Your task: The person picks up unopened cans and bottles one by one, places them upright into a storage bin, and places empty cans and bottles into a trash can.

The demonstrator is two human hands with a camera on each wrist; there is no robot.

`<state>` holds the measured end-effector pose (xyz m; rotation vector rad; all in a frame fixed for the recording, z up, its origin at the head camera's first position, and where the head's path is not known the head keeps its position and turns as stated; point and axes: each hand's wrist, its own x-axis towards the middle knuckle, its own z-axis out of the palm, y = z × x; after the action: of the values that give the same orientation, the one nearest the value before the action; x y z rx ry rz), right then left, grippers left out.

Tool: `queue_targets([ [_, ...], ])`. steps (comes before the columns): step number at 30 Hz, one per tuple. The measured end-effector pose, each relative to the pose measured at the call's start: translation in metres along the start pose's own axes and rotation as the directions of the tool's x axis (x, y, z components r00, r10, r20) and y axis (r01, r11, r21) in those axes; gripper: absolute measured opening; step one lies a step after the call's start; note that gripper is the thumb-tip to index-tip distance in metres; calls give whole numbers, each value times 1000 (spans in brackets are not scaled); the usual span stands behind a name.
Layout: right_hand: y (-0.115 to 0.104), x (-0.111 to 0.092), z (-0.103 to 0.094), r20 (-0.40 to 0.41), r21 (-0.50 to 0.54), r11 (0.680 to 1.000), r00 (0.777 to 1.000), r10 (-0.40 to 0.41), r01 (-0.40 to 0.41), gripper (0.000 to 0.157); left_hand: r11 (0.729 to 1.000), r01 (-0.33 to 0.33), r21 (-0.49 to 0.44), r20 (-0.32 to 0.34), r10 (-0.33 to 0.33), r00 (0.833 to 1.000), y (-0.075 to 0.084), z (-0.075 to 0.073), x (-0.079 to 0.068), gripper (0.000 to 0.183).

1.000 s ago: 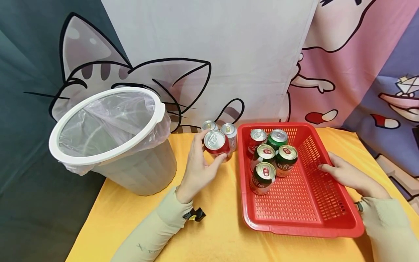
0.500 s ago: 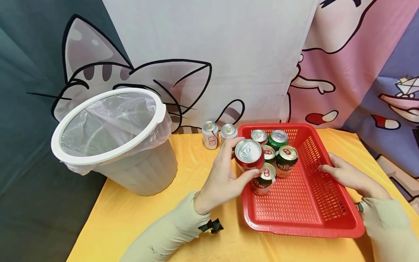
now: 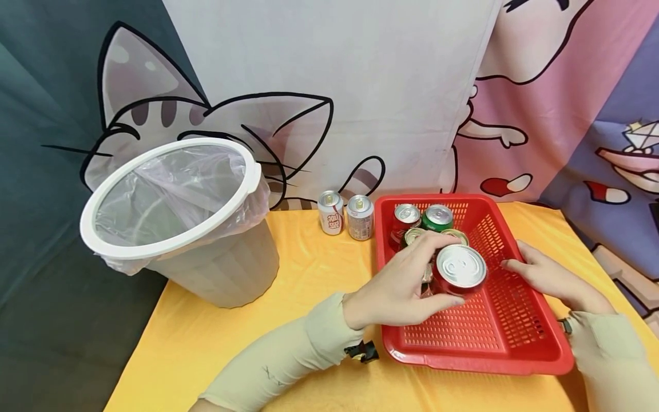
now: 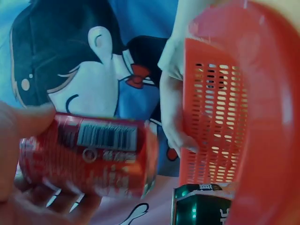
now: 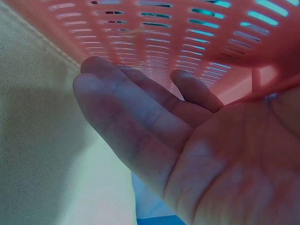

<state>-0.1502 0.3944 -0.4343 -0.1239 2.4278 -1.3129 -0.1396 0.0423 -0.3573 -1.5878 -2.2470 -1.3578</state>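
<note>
My left hand (image 3: 399, 286) holds a red soda can (image 3: 460, 272) above the inside of the red plastic basket (image 3: 479, 361), its thumb and fingers on the can's sides. In the left wrist view a barcode shows on that can (image 4: 89, 154). Behind it in the basket stand a red can (image 3: 405, 220), a green can (image 3: 437, 216) and darker green cans (image 3: 414, 234), partly hidden by the hand. My right hand (image 3: 556, 280) grips the basket's right rim, thumb on the inner side. The right wrist view shows its fingers (image 5: 136, 131) beneath the slotted wall.
Two white cans (image 3: 330, 213) stand upright on the yellow cloth (image 3: 304, 269), just left of the basket. Further left is a tilted grey bin (image 3: 226, 269) with a white rim and a clear liner. A printed curtain (image 3: 391, 114) hangs behind.
The left hand has carried the red can rightward, from beside the white cans to over the basket's middle. Both white cans are now uncovered. My right hand and the basket keep their places.
</note>
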Motion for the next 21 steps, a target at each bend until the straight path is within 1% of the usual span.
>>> queue_targets([
  [2,0,-1,0,-3,2,1000,1000,-8,8,56,1000,-21,13,72,20,997,-3,2,6,77],
  [4,0,-1,0,-7,2,1000,1000,-17,17,55,999,-36,35,147,31,989,-5,4,11,75],
  [6,0,-1,0,-9,4,1000,1000,-18,18,54,997,-35,67,224,20,974,-8,6,14,73],
  [8,1,0,0,-11,3,1000,1000,-16,16,53,994,-39,100,287,9,958,-12,8,15,71],
  [10,1,1,1,-13,-1,1000,1000,-19,19,53,990,-40,134,329,-6,944,-17,10,17,70],
  [14,2,2,2,-15,-23,999,1000,-27,27,51,982,-33,185,382,-41,923,-28,16,18,69],
  [16,2,2,2,-15,-21,1000,1000,-11,11,51,978,-22,206,395,-63,917,-33,19,17,70],
  [18,1,2,2,-14,-23,1000,1000,-3,2,51,974,-9,226,404,-86,911,-38,22,17,70],
  [21,2,2,2,-17,-31,999,1000,6,-7,52,964,-4,267,402,-107,910,-44,26,17,70],
])
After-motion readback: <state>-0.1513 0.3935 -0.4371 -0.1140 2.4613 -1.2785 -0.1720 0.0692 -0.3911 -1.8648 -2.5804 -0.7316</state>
